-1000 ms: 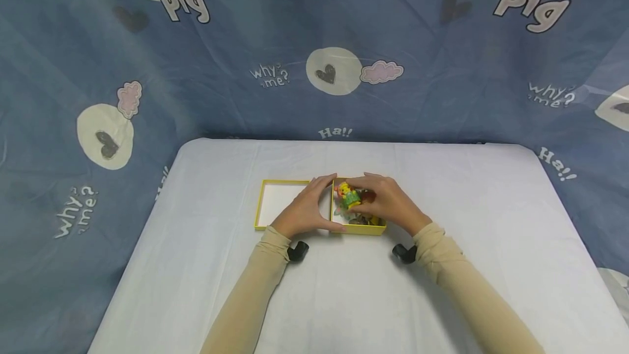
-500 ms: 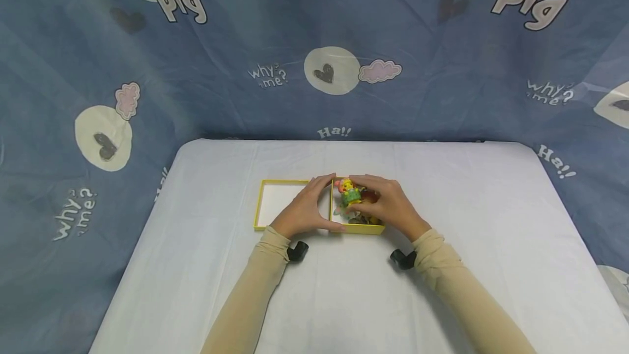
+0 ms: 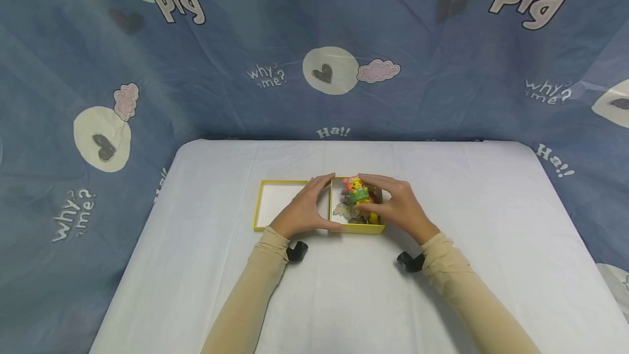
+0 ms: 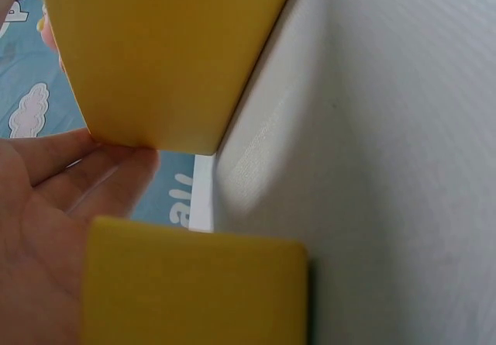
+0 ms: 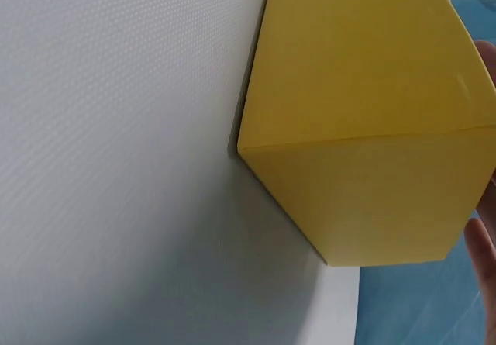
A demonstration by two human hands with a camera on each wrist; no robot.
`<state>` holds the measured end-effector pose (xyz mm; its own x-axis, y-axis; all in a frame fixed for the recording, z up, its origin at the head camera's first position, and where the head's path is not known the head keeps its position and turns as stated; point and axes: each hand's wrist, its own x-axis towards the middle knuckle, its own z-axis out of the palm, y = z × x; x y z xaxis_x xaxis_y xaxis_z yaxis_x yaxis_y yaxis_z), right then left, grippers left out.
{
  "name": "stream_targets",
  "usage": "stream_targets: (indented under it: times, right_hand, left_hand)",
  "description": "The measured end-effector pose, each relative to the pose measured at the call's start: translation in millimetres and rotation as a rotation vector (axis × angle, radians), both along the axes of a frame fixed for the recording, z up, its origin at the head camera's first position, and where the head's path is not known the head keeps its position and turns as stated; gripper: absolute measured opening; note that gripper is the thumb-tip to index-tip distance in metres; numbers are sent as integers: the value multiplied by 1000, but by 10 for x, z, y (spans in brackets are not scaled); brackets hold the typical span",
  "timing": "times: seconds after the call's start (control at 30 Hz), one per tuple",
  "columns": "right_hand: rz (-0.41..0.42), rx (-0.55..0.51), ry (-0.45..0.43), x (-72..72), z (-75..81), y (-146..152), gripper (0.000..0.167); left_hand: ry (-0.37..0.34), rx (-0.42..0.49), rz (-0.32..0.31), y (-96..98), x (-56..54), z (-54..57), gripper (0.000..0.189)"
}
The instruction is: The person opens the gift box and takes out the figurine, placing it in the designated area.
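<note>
A small yellow box (image 3: 363, 229), open at the top, stands on the white table. My left hand (image 3: 308, 209) steadies its left side, thumb at the near wall and fingertips at the far corner; the left wrist view shows those fingers against the yellow wall (image 4: 163, 58). My right hand (image 3: 398, 201) pinches a toy figure (image 3: 360, 193) with a pink top, yellow face and green body, over the box opening. Beneath it, several small items (image 3: 344, 211), greenish, brown and yellow, lie in the box. In the right wrist view the yellow box (image 5: 364, 198) hides most of the hand.
Left of the box lies a shallow yellow-rimmed lid (image 3: 257, 206) with a white inside, partly behind my left hand. A blue printed cloth (image 3: 211, 97) hangs behind the white table (image 3: 442, 179). Each wrist carries a black camera.
My right hand has shifted a little to the right with the toy figure, uncovering more of the items in the box. My left hand stays at the box.
</note>
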<state>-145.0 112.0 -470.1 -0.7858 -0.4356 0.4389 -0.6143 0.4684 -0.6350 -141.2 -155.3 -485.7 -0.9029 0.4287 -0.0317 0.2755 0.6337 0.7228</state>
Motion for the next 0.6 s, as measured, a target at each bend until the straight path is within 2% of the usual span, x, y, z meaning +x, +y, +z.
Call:
stream_targets:
  times: [0.37, 0.6]
  right_hand:
    - [-12, -37, -5, 41, -2, 85, 69]
    - [-50, -51, 13, 71, -13, 166, 70]
  left_hand:
    - [3, 9, -8, -5, 1, -12, 129]
    - [5, 19, -13, -6, -2, -18, 129]
